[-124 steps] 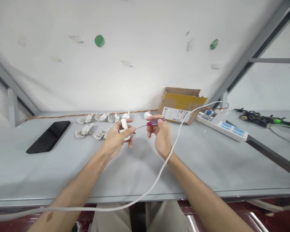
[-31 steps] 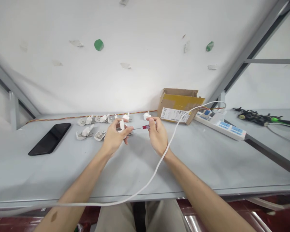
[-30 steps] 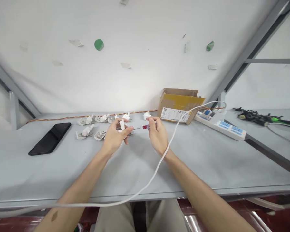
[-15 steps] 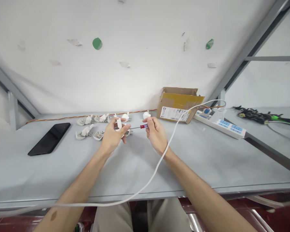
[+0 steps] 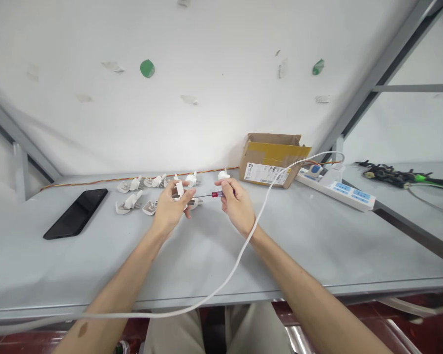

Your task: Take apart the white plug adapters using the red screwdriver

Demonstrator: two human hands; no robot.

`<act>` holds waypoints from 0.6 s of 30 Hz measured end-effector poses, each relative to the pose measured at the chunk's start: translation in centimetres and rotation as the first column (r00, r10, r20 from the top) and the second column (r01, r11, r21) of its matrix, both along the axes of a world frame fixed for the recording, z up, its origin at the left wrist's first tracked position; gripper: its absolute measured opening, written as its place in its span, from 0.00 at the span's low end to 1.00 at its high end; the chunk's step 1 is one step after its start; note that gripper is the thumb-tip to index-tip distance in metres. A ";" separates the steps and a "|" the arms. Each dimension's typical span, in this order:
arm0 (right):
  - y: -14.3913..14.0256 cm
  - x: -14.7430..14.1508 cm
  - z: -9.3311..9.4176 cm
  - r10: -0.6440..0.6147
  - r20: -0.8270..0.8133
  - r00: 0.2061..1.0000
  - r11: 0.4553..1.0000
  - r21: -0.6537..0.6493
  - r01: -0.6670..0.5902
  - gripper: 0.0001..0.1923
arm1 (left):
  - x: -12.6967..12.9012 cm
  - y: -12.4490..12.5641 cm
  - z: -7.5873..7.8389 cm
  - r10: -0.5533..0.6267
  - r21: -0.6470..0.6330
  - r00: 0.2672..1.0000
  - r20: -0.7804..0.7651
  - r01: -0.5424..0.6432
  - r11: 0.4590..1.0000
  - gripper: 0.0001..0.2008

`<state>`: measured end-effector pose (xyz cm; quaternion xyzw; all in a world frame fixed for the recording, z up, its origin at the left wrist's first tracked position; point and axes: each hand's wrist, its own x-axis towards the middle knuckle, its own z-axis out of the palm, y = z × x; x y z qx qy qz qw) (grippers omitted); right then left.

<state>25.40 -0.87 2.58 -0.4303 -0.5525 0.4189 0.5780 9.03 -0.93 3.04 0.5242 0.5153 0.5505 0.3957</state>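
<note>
My left hand [image 5: 169,212] grips a white plug [image 5: 179,190] above the grey table [image 5: 317,236]. My right hand [image 5: 236,207] pinches a small screwdriver with a red handle [image 5: 217,194]. Its thin shaft points left to the plug held in the left hand. Several more white plugs [image 5: 133,200] lie in two rows just behind and left of my left hand. One more white plug [image 5: 223,174] sits behind my right hand.
A black phone [image 5: 76,213] lies at the left. A cardboard box [image 5: 273,160] and a white power strip [image 5: 335,189] stand at the back right. A white cable [image 5: 243,246] crosses my right forearm toward the strip. Dark cables [image 5: 391,174] lie far right.
Both hands have drifted a little away from me and to the left, still holding plug and screwdriver together. The screwdriver's handle now shows less beyond my right fingers than four seconds ago.
</note>
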 end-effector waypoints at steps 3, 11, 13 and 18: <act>0.0 0.1 -0.3 -0.016 -0.009 1.000 1.000 0.019 0.016 0.09 | 0.0 0.0 0.0 0.002 -0.001 1.000 -0.007 -0.002 1.000 0.21; -0.2 0.0 0.1 0.022 -0.012 1.000 1.000 -0.010 -0.022 0.10 | -0.2 0.3 -0.1 0.018 0.005 1.000 0.011 -0.018 1.000 0.22; -0.1 -0.1 0.2 0.029 -0.009 1.000 0.999 -0.027 -0.029 0.15 | -0.2 0.3 -0.1 0.027 0.014 1.000 -0.001 -0.027 1.000 0.21; 0.1 0.1 -0.1 0.034 0.041 0.999 0.999 -0.022 -0.033 0.09 | -0.2 0.2 0.0 0.029 0.019 1.000 0.010 -0.029 0.999 0.21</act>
